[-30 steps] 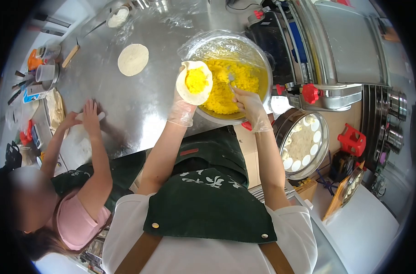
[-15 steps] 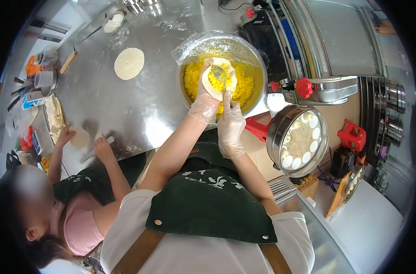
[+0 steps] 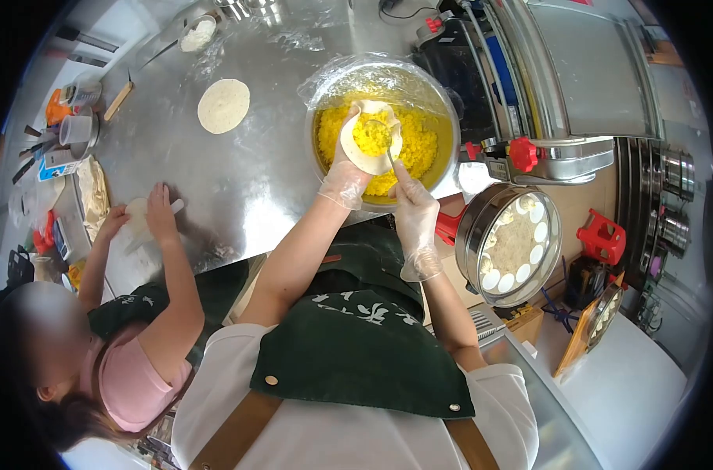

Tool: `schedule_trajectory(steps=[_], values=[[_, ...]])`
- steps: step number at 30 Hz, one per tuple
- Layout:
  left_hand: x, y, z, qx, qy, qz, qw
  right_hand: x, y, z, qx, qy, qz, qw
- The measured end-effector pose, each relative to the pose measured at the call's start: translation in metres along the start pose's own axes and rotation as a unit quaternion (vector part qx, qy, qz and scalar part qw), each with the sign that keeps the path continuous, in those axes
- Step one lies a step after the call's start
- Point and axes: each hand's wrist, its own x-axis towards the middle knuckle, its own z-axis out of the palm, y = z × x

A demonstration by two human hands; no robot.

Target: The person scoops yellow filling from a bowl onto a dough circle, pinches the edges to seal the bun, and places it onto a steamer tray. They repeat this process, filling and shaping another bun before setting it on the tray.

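Note:
Over the large metal bowl of yellow filling, my left hand, in a clear glove, holds a round dough wrapper cupped in its palm. Yellow filling lies in the wrapper. My gloved right hand is closed on the handle of a metal spoon, whose bowl end rests on the filling in the wrapper. Clear plastic film covers the bowl's far side. Another flat dough round lies on the metal table.
At left a co-worker's hands work dough with a rolling pin. A steamer with white pieces stands right of my right hand, beside a red stool. A machine with red knobs is at the upper right.
My right hand has moved slightly right and down, and the spoon with it. More filling shows in the wrapper. The co-worker's hands have moved up and closer together.

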Motion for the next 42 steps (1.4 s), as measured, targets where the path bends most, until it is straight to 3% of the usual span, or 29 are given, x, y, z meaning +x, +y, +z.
schedule_trajectory(steps=[3, 6, 7, 10, 11, 14, 17, 20, 21, 23, 26, 31, 33, 35, 41, 42], values=[[-0.002, 0.009, 0.004, 0.004, 0.005, 0.059, 0.998, 0.006, -0.001, -0.006, -0.059, 0.074, -0.09, 0.991], [-0.012, 0.036, 0.007, 0.033, -0.029, 0.086, 0.995, 0.028, 0.007, -0.015, -0.216, 0.13, -0.156, 0.955], [-0.013, 0.041, 0.006, 0.047, -0.003, 0.117, 0.992, 0.036, 0.024, -0.009, -0.287, 0.128, -0.194, 0.929], [-0.029, 0.052, 0.02, 0.048, -0.091, 0.081, 0.991, 0.067, 0.101, 0.018, -0.5, -0.015, -0.189, 0.845], [-0.027, 0.055, 0.016, 0.041, -0.108, 0.098, 0.989, 0.07, 0.1, 0.019, -0.521, -0.01, -0.19, 0.832], [-0.036, 0.059, 0.02, 0.031, -0.044, 0.129, 0.99, 0.071, 0.08, 0.018, -0.487, 0.026, -0.199, 0.85], [-0.032, 0.063, 0.009, 0.033, -0.079, 0.108, 0.99, 0.071, 0.098, 0.018, -0.477, -0.005, -0.151, 0.866], [-0.043, 0.062, 0.01, 0.033, -0.082, 0.128, 0.988, 0.083, 0.091, 0.007, -0.466, -0.013, -0.051, 0.883], [-0.04, 0.065, 0.007, 0.028, -0.099, 0.118, 0.988, 0.088, 0.09, 0.004, -0.438, -0.069, 0.025, 0.896], [-0.036, 0.069, -0.001, 0.017, -0.13, 0.097, 0.987, 0.09, 0.103, 0.012, -0.345, -0.112, 0.061, 0.93], [-0.041, 0.066, 0.004, 0.031, -0.075, 0.126, 0.989, 0.097, 0.103, 0.035, -0.166, -0.166, 0.164, 0.958], [-0.038, 0.076, -0.015, 0.026, -0.087, 0.104, 0.99, 0.095, 0.077, 0.022, 0.063, -0.237, 0.242, 0.939], [-0.04, 0.073, -0.018, 0.039, -0.076, 0.101, 0.991, 0.089, 0.053, 0.012, 0.181, -0.195, 0.361, 0.894], [-0.038, 0.07, -0.019, 0.049, -0.069, 0.091, 0.992, 0.084, 0.044, 0.005, 0.188, -0.186, 0.351, 0.898], [-0.057, 0.04, 0.018, 0.167, 0.007, 0.181, 0.969, 0.061, 0.0, -0.023, 0.225, -0.126, 0.311, 0.915], [-0.051, 0.036, 0.019, 0.136, 0.023, 0.165, 0.977, 0.055, -0.007, -0.026, 0.24, -0.113, 0.305, 0.914]])
